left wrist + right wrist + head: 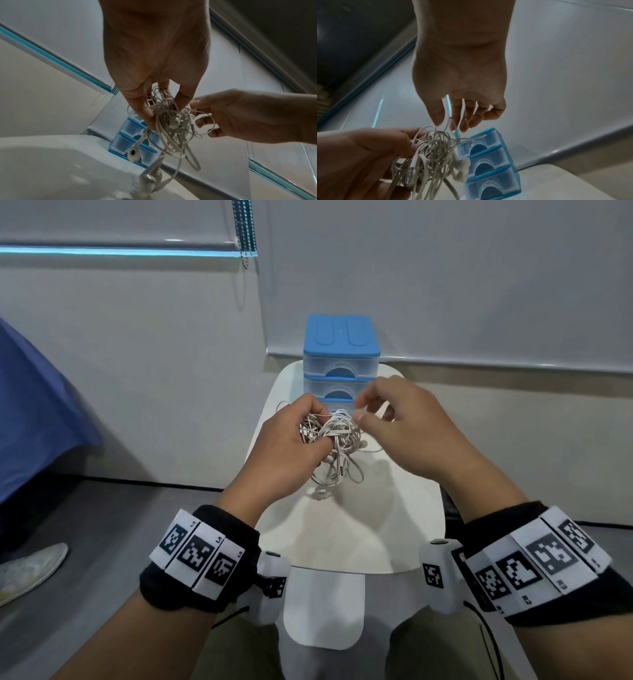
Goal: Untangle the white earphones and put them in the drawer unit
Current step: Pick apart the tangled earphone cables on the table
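A white wall (pixel 445 285) with a lowered blind fills the background, and a grey floor (pixel 102 525) lies open to the left, where a blue cloth (pixel 30 405) hangs and a pale shoe (pixel 27 570) rests. A narrow white tabletop (pixel 394 525) with rounded edges runs away from the person toward the wall; its near half is bare, and its left and right edges drop straight to the floor.

At the far end of the tabletop, close against the wall, stands a small blue drawer unit (pixel 342 350) with three clear drawers, all closed.

In front of the drawer unit, raised above the middle of the tabletop, both hands meet. The left hand (pixel 287 446) grips a knotted bundle of white earphones (pixel 337 436), its fingers (pixel 144 108) and thumb curled around the top of the tangle. Loops and earbuds hang down from it, the lowest reaching close to the tabletop; whether they touch it is unclear. The right hand (pixel 404 433) hovers just beside the bundle on its right side, fingers (pixel 464 120) loosely bent and slightly spread, the thumb and forefinger tips near the topmost loops. Whether they pinch a strand cannot be told.

Both wrists wear black bands (pixel 202 556) carrying black-and-white square markers.
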Motion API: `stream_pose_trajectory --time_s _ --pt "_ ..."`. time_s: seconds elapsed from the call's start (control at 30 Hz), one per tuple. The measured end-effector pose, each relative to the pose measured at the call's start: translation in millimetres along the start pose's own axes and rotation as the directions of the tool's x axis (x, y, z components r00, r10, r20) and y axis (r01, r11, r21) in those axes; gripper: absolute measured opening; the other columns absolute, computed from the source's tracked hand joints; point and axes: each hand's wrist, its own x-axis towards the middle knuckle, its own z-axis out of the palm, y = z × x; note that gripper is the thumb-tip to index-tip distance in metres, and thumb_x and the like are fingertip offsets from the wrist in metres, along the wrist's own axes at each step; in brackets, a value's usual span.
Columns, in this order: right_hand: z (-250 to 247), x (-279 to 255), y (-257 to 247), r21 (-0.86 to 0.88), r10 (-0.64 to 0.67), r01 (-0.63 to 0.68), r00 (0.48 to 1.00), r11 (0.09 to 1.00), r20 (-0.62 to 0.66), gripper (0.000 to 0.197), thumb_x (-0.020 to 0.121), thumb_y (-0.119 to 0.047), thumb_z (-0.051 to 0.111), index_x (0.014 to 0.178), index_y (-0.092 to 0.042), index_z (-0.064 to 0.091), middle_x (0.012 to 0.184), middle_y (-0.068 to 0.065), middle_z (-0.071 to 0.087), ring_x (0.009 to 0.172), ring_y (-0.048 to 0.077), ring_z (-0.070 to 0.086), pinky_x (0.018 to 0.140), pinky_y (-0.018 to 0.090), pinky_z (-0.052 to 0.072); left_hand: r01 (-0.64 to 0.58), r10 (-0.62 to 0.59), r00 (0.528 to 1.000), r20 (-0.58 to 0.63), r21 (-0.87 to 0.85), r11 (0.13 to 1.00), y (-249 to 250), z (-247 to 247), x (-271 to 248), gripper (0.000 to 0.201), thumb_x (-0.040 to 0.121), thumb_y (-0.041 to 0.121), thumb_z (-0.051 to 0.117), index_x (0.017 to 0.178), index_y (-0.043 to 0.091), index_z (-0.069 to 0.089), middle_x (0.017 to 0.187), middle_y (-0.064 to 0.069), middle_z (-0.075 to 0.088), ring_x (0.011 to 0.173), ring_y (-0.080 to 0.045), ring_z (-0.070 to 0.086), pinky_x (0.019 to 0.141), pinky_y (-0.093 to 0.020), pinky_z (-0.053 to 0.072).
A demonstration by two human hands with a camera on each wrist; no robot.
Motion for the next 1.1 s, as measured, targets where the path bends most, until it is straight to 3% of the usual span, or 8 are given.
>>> stream_pose_trajectory --time_s 0.13,0.3,0.47,0.57,0.7,0.77,0.87,1.1 --pt "3.0 5.1 1.6 -0.143 -0.039 0.034 0.999 0.989 -0.032 0.013 0.093 -0.026 0.069 0.080 -0.024 0.067 0.074 -0.010 0.063 0.076 0.018 0.058 0.078 0.043 0.052 0.010 -0.010 1.000 0.002 -0.003 1.000 1.1 -0.6 -1.5 0.020 0.087 0.008 0.069 0.091 0.026 0.060 0.085 0.009 0.067 0.066 -0.023 0.070 0.071 -0.051 0.061" --pt "6.9 4.1 5.6 -0.034 0.046 -0.057 0.966 0.998 -0.254 0.014 0.097 -0.020 0.063 0.085 -0.016 0.068 0.069 -0.007 0.061 0.067 0.017 0.054 0.063 0.032 0.041 0.045 -0.045 0.999 0.002 -0.015 0.999 3.7 -3.7 -1.5 0.018 0.088 0.006 0.065 0.091 0.024 0.060 0.094 -0.004 0.069 0.065 -0.022 0.073 0.066 -0.052 0.062" --pt "6.9 -1.2 -0.7 0.208 0.140 -0.140 0.990 0.968 0.012 0.015 0.095 -0.019 0.069 0.080 -0.020 0.070 0.069 -0.003 0.069 0.068 0.016 0.063 0.070 0.034 0.053 0.055 -0.054 0.998 0.027 -0.033 0.998 3.4 -1.5 2.5 0.028 0.091 0.013 0.066 0.107 0.035 0.068 0.100 -0.001 0.070 0.073 -0.021 0.075 0.072 -0.050 0.064" --pt "5.5 1.4 -0.2 0.186 0.153 -0.140 0.987 0.973 -0.058 0.017 0.094 -0.017 0.069 0.077 -0.020 0.070 0.068 -0.001 0.070 0.062 0.012 0.058 0.061 0.028 0.046 0.071 -0.072 0.992 0.101 0.018 0.997 1.5 -0.4 4.0 0.039 0.090 0.022 0.067 0.116 0.050 0.068 0.105 0.003 0.073 0.086 -0.022 0.076 0.082 -0.049 0.063" --pt "7.1 3.4 -1.6 0.264 0.165 -0.113 0.969 0.958 -0.182 0.014 0.093 -0.017 0.069 0.079 -0.017 0.069 0.071 0.004 0.070 0.061 0.013 0.055 0.060 0.025 0.041 0.114 -0.109 0.978 0.177 -0.018 0.993 6.6 0.1 5.2 0.013 0.096 0.019 0.067 0.095 0.031 0.069 0.092 -0.002 0.076 0.081 -0.023 0.076 0.071 -0.043 0.064" --pt "9.1 3.0 -0.4 0.287 0.168 -0.093 0.953 0.953 -0.251 0.013 0.092 -0.017 0.069 0.079 -0.018 0.069 0.070 0.002 0.070 0.063 0.014 0.059 0.062 0.026 0.044 0.101 -0.083 0.971 0.224 -0.070 0.992 8.9 -0.3 4.7 0.004 0.099 0.019 0.066 0.098 0.021 0.063 0.093 -0.005 0.075 0.078 -0.018 0.073 0.072 -0.040 0.060" --pt "8.9 1.5 5.5 0.370 0.241 -0.088 0.888 0.925 -0.391 0.014 0.091 -0.017 0.067 0.078 -0.023 0.068 0.068 -0.004 0.070 0.059 0.012 0.060 0.062 0.026 0.045 0.083 -0.037 0.965 0.260 -0.167 0.983 10.7 -1.9 5.1 0.008 0.105 0.020 0.060 0.105 0.012 0.056 0.092 -0.002 0.071 0.080 -0.017 0.067 0.073 -0.037 0.059" --pt "10.1 -5.7 16.2 0.386 0.277 -0.076 0.822 0.920 -0.499 0.016 0.092 -0.015 0.061 0.080 -0.025 0.064 0.068 -0.011 0.067 0.062 0.018 0.063 0.069 0.048 0.058 0.106 -0.068 0.977 0.201 -0.188 0.976 13.2 -1.4 8.2 0.012 0.102 0.019 0.062 0.105 0.009 0.057 0.088 0.000 0.069 0.074 -0.018 0.066 0.069 -0.039 0.058"
